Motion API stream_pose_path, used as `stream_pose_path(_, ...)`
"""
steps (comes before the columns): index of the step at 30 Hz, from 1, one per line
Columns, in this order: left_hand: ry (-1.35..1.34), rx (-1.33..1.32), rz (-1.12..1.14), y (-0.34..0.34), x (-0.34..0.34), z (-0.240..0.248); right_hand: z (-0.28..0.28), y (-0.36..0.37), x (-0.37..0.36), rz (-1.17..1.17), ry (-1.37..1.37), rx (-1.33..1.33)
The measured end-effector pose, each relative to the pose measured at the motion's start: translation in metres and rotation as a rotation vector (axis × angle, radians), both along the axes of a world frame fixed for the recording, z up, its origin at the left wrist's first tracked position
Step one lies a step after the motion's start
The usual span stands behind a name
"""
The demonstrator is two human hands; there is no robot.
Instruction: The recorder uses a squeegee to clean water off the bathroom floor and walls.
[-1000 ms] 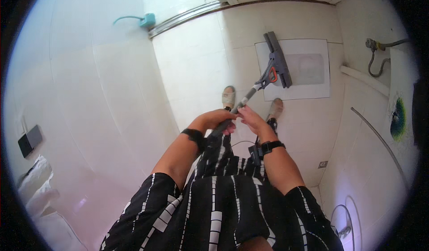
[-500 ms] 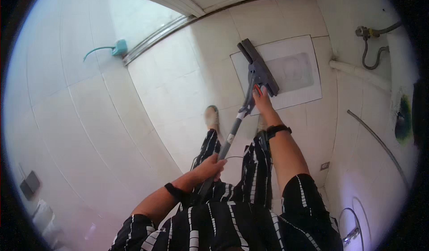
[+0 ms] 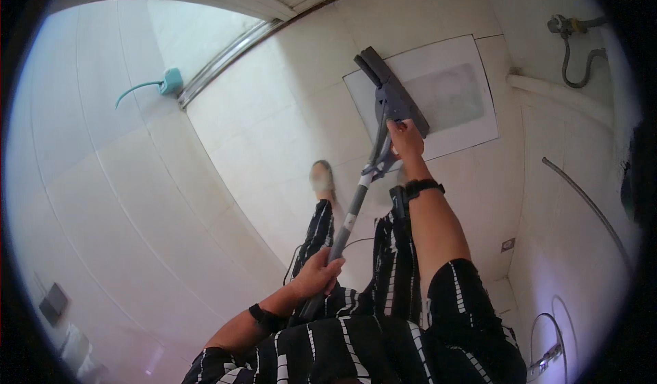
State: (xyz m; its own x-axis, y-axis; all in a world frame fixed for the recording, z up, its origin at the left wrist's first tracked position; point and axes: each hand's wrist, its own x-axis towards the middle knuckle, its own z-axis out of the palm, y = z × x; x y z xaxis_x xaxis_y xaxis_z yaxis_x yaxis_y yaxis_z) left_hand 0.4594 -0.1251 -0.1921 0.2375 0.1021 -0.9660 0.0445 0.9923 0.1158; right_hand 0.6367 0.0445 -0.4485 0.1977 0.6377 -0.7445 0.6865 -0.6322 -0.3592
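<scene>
A grey sponge mop with a long pole (image 3: 352,213) slants from my waist toward the far floor. My left hand (image 3: 319,274) is wrapped round the lower pole, thumb lying along it. At the upper end, my right hand (image 3: 406,140) has its fingers curled at the neck, close against the wide grey mop head (image 3: 395,95). What exactly those fingers grip is partly hidden. The head sits tilted over the left edge of a white squat toilet (image 3: 455,100) set in the floor.
A metal door track (image 3: 229,59) runs along the far left, with a teal thing with a curved handle (image 3: 171,82) beside it. Along the right wall are a valve with a hose (image 3: 564,28), a white pipe (image 3: 558,95) and a grey hose (image 3: 588,206). A floor drain (image 3: 508,245) lies nearby.
My right hand has turned and its fingers have closed over the mop's neck near the head; the orange part seen there before is mostly covered. My left hand stays on the pole.
</scene>
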Motion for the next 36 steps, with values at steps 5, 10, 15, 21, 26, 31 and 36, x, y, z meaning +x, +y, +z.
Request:
stream_pose_path(5,0.104,0.025,-0.078,0.003,0.007,0.011,0.045,-0.013,0.018,-0.269,-0.043,0.107)
stream_pose_path(10,0.203,0.101,-0.228,0.011,0.028,0.021,0.099,-0.024,0.05,-0.492,0.016,0.17)
stream_pose_path(15,0.274,0.239,-0.424,0.011,0.044,0.026,0.114,-0.053,0.082,-0.663,-0.042,0.367)
stream_pose_path(21,0.304,0.251,-0.506,0.049,0.061,0.041,0.14,-0.048,0.105,-0.636,-0.108,0.234)
stream_pose_path(26,0.312,0.233,-0.508,0.081,0.061,0.044,0.183,-0.021,0.099,-0.766,0.033,0.184)
stream_pose_path(31,0.332,0.26,-0.483,0.13,0.068,0.066,0.213,-0.008,0.075,-1.013,0.282,0.247)
stream_pose_path(36,0.302,0.329,-0.508,0.149,0.059,0.067,0.246,0.029,0.067,-1.006,0.278,0.296)
